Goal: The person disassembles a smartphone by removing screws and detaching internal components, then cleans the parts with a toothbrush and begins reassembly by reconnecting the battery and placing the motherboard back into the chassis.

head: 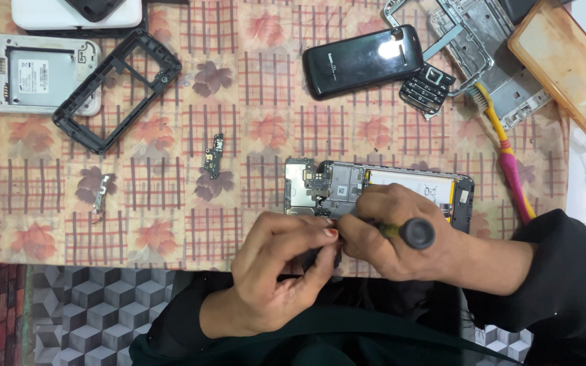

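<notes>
An opened phone [347, 181] lies on the patterned cloth with its circuit board and white battery [415, 184] exposed. My right hand [401, 234] grips a screwdriver [412, 232] with a round black cap and yellow shaft, its tip hidden near the phone's lower edge. My left hand [279, 271] presses its fingertips against the phone's near edge, touching the right hand; what it pinches is hidden.
A small circuit part [213, 156] and a metal bracket [101, 193] lie left of the phone. A black frame [118, 91], white phone back [25, 71], black phone [364, 61], keypad [427, 88], pink-yellow toothbrush [506, 159], metal frames [483, 41], and amber case [571, 68] sit beyond.
</notes>
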